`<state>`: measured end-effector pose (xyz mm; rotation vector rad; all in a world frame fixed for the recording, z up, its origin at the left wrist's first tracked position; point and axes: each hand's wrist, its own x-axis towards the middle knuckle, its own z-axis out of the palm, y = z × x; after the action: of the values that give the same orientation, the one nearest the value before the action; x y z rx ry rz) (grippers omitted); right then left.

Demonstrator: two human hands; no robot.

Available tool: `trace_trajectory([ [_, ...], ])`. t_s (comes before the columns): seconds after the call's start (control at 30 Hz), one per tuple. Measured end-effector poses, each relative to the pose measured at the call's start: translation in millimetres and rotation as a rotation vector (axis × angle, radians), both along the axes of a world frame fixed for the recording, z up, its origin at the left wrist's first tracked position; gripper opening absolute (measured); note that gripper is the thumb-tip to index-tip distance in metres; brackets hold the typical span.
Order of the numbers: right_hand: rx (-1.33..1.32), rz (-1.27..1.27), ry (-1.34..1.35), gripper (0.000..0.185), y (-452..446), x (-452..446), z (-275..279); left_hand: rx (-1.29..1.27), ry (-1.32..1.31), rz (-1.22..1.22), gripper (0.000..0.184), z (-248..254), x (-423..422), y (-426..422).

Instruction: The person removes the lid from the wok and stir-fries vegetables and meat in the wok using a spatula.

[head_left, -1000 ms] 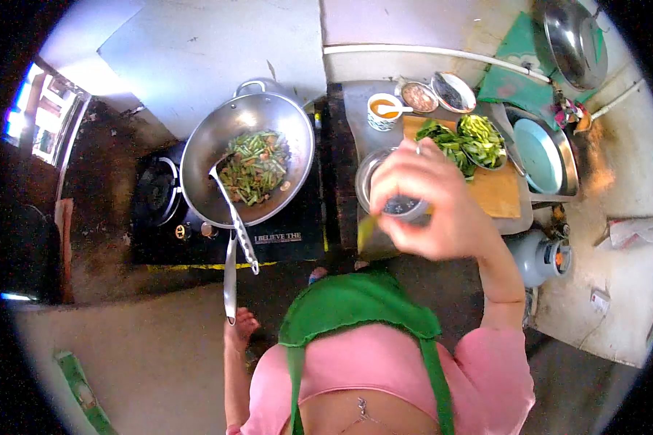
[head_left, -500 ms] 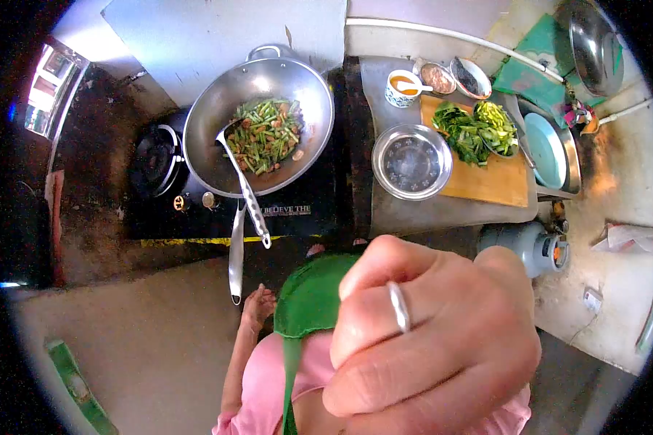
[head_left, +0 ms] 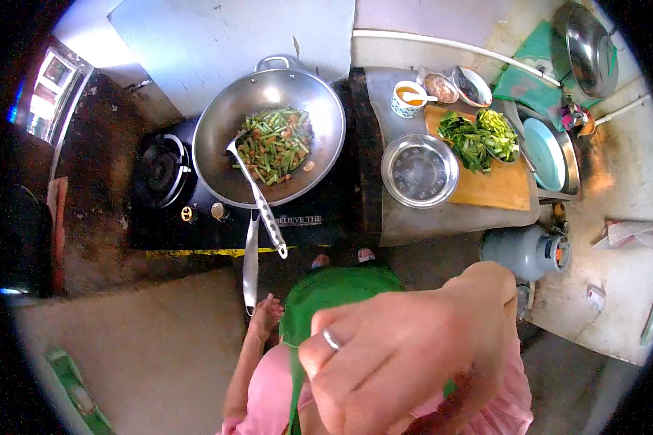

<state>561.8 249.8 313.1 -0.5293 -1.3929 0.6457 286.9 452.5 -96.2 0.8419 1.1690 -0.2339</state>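
My right hand is raised close to the camera, over the green apron. Its fingers are curled in, a silver ring shows on one, and nothing sticks out of the fist. Low by my side hangs my left hand, fingers loosely apart and holding nothing. Beside it is the end of the wok's long handle. On the stove stands the steel wok with cut green vegetables and bits of meat. A slotted-handle spatula leans in it, its handle over the near rim.
Right of the stove, a steel bowl and a cutting board with chopped greens share the counter. Behind are a patterned cup with a white spoon and two small bowls. A gas cylinder stands below.
My right hand has moved down and away from the camera, so more of the wrist shows. The view has shifted slightly. The left hand still hangs by my side.
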Motion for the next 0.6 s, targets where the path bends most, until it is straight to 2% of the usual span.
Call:
trace_trajectory([
  [0.03,-0.069,0.272,0.334,0.010,0.9,-13.5,-6.0,-0.047,-0.003,0.022,0.036,-15.3,-4.9,2.5],
  [0.1,-0.141,0.548,0.658,0.013,5.6,-13.8,-13.4,-0.091,-0.013,0.047,0.035,-39.1,-8.7,10.0],
  [0.17,-0.177,0.451,0.169,0.012,15.0,11.0,-16.2,-0.086,-0.014,0.070,0.035,-48.7,-12.1,9.1],
  [0.23,-0.290,0.191,0.087,0.011,20.6,22.7,-28.2,-0.077,-0.037,0.103,0.035,-27.9,-6.2,1.6],
  [0.27,-0.487,0.047,0.029,0.009,22.8,28.4,-44.4,-0.058,-0.062,0.128,0.036,-6.0,3.7,-0.8],
  [0.3,-0.725,-0.103,0.048,0.007,29.2,31.9,-54.8,0.047,-0.004,0.044,0.037,38.7,21.2,-3.3],
  [0.33,-0.746,-0.365,-0.092,0.007,41.8,32.8,-91.2,0.033,-0.008,0.091,0.036,40.3,18.7,-3.2],
  [0.37,-0.747,-0.594,-0.328,0.022,50.5,34.3,-119.2,0.032,-0.036,0.120,0.035,39.1,15.3,-2.8],
  [0.4,-0.633,-0.801,-0.632,0.040,57.2,32.9,-141.3,0.030,-0.064,0.144,0.034,36.7,12.0,-1.4],
  [0.47,-0.571,-0.809,-0.972,0.049,68.2,28.6,-174.0,0.044,-0.111,0.134,0.033,26.6,7.4,3.3],
  [0.5,-0.485,-0.731,-1.041,0.053,75.4,28.7,-184.7,0.061,-0.151,0.112,0.032,24.1,4.4,4.3],
  [0.6,-0.531,-0.608,-1.141,0.039,96.4,26.5,-201.8,-0.032,-0.179,0.240,0.030,27.4,6.8,10.3],
])
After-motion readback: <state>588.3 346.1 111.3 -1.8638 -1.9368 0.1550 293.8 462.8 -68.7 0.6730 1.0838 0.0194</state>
